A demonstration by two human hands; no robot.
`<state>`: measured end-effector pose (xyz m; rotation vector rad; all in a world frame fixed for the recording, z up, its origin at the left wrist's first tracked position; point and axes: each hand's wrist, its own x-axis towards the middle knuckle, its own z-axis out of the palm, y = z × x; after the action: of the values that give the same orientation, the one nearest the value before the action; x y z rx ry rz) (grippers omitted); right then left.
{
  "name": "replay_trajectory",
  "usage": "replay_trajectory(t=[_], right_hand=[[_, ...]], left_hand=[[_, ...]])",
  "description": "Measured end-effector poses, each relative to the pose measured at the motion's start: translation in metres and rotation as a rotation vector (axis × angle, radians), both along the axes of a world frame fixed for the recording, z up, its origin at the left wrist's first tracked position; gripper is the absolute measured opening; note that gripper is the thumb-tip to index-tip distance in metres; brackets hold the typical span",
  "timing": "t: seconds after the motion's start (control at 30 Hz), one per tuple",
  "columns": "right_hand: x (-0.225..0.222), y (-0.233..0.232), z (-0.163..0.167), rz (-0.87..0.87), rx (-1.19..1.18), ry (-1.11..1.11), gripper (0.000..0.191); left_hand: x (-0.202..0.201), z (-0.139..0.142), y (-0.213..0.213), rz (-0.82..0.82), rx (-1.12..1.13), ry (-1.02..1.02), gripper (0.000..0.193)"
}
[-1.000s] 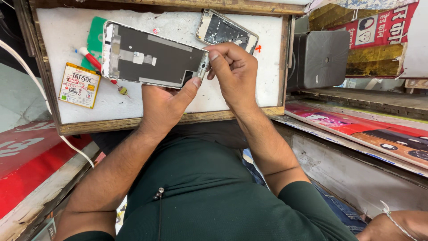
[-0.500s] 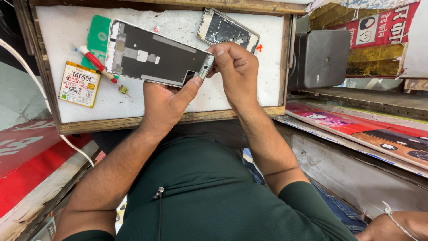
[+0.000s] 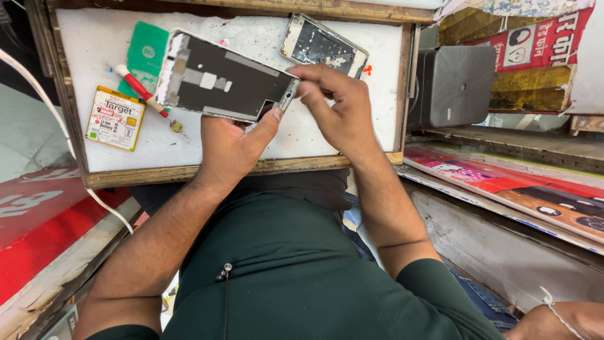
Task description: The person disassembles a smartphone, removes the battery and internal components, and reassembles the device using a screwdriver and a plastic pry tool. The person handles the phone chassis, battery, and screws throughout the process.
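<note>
My left hand [image 3: 231, 146] holds a dark phone display panel [image 3: 223, 79] with a metal frame from underneath, thumb against its right end. My right hand [image 3: 336, 110] pinches that same right end with thumb and fingertips. The panel hovers tilted over a white work board [image 3: 289, 135] in a wooden tray. Another opened phone frame [image 3: 324, 47] lies on the board just beyond my right hand.
A red-handled screwdriver [image 3: 141, 94], a green card [image 3: 146, 56] and a yellow-white phone battery [image 3: 115, 118] lie at the board's left. A black box [image 3: 456, 85] stands at the right. A white cable [image 3: 38, 94] runs along the left. Another person's wrist [image 3: 557, 321] shows at bottom right.
The panel has shifted slightly right and tilted in my hands. My right fingers have moved along its right end. Both hands keep their hold.
</note>
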<state>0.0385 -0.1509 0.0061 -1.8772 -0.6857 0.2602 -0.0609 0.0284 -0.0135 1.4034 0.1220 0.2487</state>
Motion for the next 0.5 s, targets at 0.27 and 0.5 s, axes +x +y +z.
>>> replay_trajectory(t=[0.27,0.5], right_hand=[[-0.004,0.011,0.017,-0.087,-0.431,-0.580,0.007],[-0.022,-0.017,0.019,-0.178,-0.234,-0.490,0.005]], left_hand=[[0.002,0.004,-0.002,0.134,0.375,-0.055,0.016],[0.002,-0.004,0.005,0.177,0.307,0.058,0.014]])
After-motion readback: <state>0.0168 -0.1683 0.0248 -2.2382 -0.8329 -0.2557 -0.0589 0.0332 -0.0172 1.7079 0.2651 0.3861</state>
